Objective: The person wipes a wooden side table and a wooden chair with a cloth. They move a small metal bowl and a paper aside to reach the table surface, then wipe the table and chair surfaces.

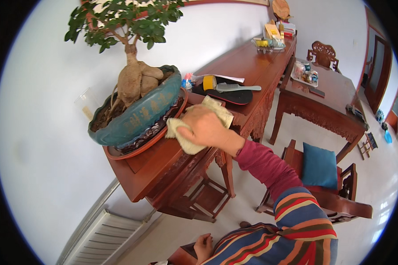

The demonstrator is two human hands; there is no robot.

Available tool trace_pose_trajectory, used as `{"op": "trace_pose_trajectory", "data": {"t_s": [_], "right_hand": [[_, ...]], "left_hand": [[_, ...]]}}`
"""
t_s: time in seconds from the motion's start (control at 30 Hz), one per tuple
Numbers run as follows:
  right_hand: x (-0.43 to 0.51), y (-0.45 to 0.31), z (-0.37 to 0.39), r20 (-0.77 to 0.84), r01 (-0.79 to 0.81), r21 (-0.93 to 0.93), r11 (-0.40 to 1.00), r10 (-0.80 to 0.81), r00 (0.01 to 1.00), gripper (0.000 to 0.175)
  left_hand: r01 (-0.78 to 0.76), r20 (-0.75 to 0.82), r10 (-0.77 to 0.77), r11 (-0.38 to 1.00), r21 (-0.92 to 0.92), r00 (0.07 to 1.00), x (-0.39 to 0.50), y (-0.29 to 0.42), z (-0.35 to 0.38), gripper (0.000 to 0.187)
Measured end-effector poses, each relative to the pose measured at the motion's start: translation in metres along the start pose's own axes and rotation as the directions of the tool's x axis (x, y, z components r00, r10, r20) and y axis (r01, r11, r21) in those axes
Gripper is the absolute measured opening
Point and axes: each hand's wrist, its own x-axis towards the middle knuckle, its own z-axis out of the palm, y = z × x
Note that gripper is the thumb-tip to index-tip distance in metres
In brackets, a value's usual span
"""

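Observation:
My right hand [204,126] presses a pale yellowish cloth [189,143] onto the red-brown wooden long table [159,162]. The cloth bunches out on both sides of the fingers. Just left of it stands a blue-green oval ceramic pot [142,111] on an orange-rimmed tray [136,155], holding a thick-rooted ficus bonsai [131,82]. Behind the hand lie a black case or pouch [233,97], a light grey comb [238,87] and a roll of yellow tape [209,82]. My left hand [204,245] is low by my body, fingers loosely bent, with nothing seen in it.
A clear plastic cup [86,101] is behind the pot by the wall. A glass dish [264,48] stands farther along the table. At right are a second table [338,84] with a white tray [303,82], and an armchair with a blue cushion [320,165]. A radiator [102,237] is below left.

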Motion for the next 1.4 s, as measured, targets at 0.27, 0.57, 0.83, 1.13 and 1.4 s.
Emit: {"op": "trace_pose_trajectory", "data": {"t_s": [0.27, 0.57, 0.83, 1.13, 1.4], "right_hand": [[-0.054, 0.032, 0.011, -0.339, -0.196, -0.013, 0.98, 0.18, 0.923, 0.037], [-0.155, 0.017, 0.062, -0.319, -0.187, 0.139, 0.973, 0.222, 0.921, 0.056], [-0.151, 0.016, 0.045, -0.233, -0.113, 0.333, 0.936, 0.198, 0.952, 0.053], [-0.14, 0.002, 0.057, -0.344, -0.231, 0.345, 0.909, 0.352, 0.871, 0.043], [-0.133, -0.073, 0.063, -0.164, -0.093, 0.475, 0.875, 0.192, 0.968, 0.055]], "left_hand": [[0.034, 0.055, -0.043, 0.988, 0.153, 0.998, 0.006, 0.021, 0.022, 0.016], [0.218, 0.008, -0.219, 0.973, 0.081, 0.976, 0.01, 0.019, 0.043, 0.012], [0.355, -0.032, -0.354, 0.932, 0.07, 0.935, -0.008, 0.018, 0.059, 0.012], [0.343, -0.069, -0.38, 0.889, -0.305, 0.923, -0.016, 0.0, 0.065, 0.01], [0.128, -0.021, -0.127, 0.989, 0.071, 0.992, -0.011, 0.009, 0.014, 0.03]]}}
